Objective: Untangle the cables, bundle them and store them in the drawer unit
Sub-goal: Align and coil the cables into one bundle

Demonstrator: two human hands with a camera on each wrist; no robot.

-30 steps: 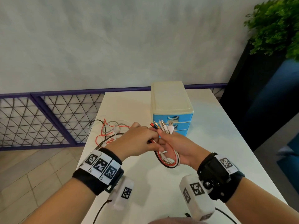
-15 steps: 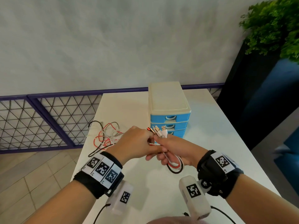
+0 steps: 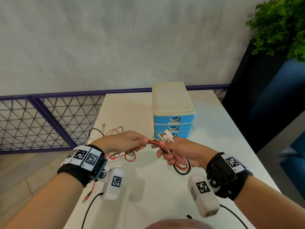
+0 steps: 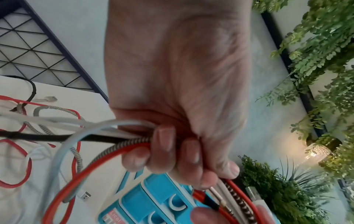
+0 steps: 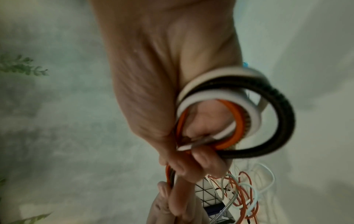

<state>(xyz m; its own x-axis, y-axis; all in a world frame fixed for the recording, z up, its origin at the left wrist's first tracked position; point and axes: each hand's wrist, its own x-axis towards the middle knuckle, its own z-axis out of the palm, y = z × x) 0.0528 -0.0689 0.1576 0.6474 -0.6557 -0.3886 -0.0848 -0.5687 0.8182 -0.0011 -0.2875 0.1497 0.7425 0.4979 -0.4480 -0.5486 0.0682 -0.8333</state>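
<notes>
Braided and rubber cables, light and limp, span both hands. Right hand fingers clench the coiled loops; left hand fingers pinch the strands, best gripped beside the plugs.

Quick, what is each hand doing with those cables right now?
Left hand: grips several cable strands.
Right hand: grips the coiled cable bundle.

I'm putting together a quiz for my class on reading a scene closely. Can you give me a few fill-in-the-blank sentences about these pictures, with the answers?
1. The drawer unit has ____ blue drawer fronts in view.
2. All of those drawers are ____.
3. The looped cable bundle hangs from the ____ hand.
4. The loose cables lie on the white table to the ____ of the drawer unit.

Missing words: three; closed; right; left
</notes>
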